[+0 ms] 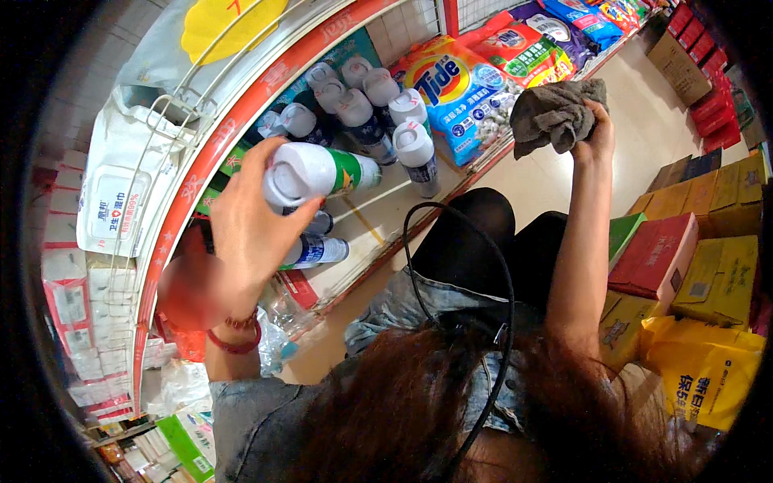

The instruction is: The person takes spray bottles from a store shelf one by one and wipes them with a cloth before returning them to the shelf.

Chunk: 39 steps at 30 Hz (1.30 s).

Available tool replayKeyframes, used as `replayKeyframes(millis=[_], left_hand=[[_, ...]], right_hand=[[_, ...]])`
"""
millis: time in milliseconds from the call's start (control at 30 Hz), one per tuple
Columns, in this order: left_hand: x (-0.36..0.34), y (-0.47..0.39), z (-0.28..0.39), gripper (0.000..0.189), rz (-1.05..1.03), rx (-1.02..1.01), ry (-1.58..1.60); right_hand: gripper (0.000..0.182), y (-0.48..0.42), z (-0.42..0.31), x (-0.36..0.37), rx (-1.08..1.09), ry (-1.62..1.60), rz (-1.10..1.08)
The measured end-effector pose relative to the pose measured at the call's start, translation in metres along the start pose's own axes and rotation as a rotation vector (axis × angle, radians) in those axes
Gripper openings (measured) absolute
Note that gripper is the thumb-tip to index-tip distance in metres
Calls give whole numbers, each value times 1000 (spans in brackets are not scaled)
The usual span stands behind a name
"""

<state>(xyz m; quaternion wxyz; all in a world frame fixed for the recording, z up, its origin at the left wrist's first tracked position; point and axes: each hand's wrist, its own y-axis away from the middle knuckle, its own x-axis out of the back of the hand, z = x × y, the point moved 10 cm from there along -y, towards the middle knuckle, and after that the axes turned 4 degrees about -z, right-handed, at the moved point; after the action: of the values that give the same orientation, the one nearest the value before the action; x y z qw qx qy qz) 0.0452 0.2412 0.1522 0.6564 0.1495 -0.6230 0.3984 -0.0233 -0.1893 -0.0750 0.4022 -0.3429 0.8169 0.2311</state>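
My left hand [244, 223] grips a white-capped aerosol can [347, 170] with a green and white body, tilted over the bottom shelf [368, 226]. My fingers are around its white cap. Crumpled in my right hand [595, 136] is a grey-brown cloth [551, 118], held up above the aisle floor beside the shelf. Behind the held can, several dark blue cans with white caps [356, 108] stand close together. One such can [416, 157] stands apart near the shelf front. Below my left hand, some blue-labelled cans [323, 249] lie on their sides.
Bags of Tide detergent [456, 90] and other laundry powder [519, 51] lie along the shelf. Overhead at left runs a red-edged upper shelf [208, 151] with wire guards and wet wipes [115, 181]. Cardboard boxes [652, 253] and a yellow bag [703, 368] stand at right. A black cable [507, 271] loops before me.
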Motion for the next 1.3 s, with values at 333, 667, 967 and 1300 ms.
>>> replayKeyframes(millis=[333,667,967,1300], left_hand=[[104,16,52,78,108,-23,237],[86,-75,120,62,262,-385,508],[38,-161,172,70,113,-473,785],[-112,-199,249,64,-248,-638,1490]], right_hand=[[30,26,11,-39,-32,44,-3],[43,43,-5,-58,-26,-135,-227],[37,41,-15,-56,57,-126,-143],[34,27,-17,-29,69,-203,-63]])
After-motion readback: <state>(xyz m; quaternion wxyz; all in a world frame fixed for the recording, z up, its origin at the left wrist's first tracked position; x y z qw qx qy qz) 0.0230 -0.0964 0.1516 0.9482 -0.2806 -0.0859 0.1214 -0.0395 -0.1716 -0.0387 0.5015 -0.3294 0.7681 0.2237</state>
